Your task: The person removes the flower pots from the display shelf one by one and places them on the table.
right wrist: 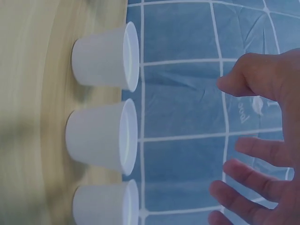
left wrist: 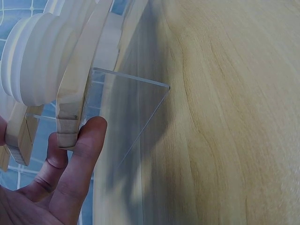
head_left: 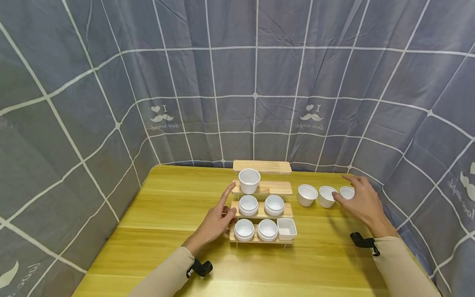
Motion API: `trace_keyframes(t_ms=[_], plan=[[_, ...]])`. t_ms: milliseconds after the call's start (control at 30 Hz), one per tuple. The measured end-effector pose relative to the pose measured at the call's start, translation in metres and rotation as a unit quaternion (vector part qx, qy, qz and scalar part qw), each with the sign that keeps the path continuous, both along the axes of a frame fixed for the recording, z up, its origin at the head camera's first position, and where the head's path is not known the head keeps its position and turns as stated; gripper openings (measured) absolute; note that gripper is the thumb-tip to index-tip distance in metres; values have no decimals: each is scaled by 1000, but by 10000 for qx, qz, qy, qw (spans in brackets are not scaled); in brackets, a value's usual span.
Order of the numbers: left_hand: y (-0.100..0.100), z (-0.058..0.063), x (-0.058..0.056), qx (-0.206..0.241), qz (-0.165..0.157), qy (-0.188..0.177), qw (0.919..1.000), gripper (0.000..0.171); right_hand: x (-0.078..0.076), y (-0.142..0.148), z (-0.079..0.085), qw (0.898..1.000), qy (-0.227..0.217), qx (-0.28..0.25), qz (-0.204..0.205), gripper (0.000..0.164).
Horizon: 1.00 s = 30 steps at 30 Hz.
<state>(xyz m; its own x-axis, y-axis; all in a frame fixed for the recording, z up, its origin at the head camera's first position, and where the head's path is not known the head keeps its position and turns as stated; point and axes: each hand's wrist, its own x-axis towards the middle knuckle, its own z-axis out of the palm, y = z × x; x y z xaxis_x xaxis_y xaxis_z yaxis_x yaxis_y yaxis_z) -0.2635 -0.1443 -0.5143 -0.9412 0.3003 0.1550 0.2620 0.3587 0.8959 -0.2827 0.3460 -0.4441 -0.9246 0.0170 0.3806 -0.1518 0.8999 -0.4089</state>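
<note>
A tiered stand [head_left: 277,188] with light wooden boards and clear supports stands in the middle of the table. My left hand [head_left: 213,225] grips its left end; in the left wrist view, fingers [left wrist: 79,173] lie on both sides of one wooden board [left wrist: 70,108]. Ridged round white cups [head_left: 244,229] fill much of the lower two boards, beside a square white cup [head_left: 287,229]. A taller white cup [head_left: 249,181] stands on the board above. My right hand [head_left: 361,204], fingers spread and holding nothing, hovers by three white cups [head_left: 307,195] standing upright in a row.
The stand's top board [head_left: 262,166] carries nothing. A yellowish wood-grain table [head_left: 163,202] extends around the stand. Grey-blue curtains [head_left: 237,74] with white grid lines hang behind and at both sides, close to the table's edges.
</note>
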Motion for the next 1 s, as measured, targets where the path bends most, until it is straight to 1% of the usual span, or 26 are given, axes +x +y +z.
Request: trace_keyframes(t_ms=[300,400,633,833,1000], plan=[[0,-1,-1,-78,32,56,9999,84,0,-16,6,9994,219,128,246,77],[0,0,-1,-55,41,48,10000,83,-1,-21,7,9987,285,161,390,77],[1,0,0,4,20,-17,10000,83,-1,-34,9,9949,670,313,684,73],[1,1,0,44,32,-66,10000,83,-1,-50,13,9939,702,415,744,73],[1,2,0,31,35,-101,9999,84,-2,-63,17,9934,651,332,882,72]])
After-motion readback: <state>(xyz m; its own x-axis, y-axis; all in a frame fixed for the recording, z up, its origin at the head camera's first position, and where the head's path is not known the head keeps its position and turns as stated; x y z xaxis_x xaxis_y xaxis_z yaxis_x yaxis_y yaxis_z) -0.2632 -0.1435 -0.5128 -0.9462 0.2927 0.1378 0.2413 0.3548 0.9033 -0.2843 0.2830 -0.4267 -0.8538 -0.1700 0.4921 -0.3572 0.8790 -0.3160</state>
